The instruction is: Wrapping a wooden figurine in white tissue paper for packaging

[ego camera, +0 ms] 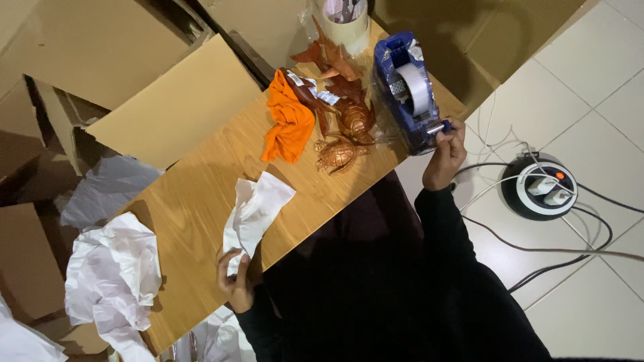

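Head view: right hand (444, 155) pinching tape end at dispenser (409, 90) on tabletop (194, 201) far edge, long axis running away from grip; left hand (235, 278) closed on white paper (255, 211) at near edge, well apart.

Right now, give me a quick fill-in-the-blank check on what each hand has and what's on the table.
The left hand holds a crumpled sheet of white ____.
The right hand touches a blue tape ____.
The cloth beside the wooden turtle is ____.

Missing words: paper; dispenser; orange.
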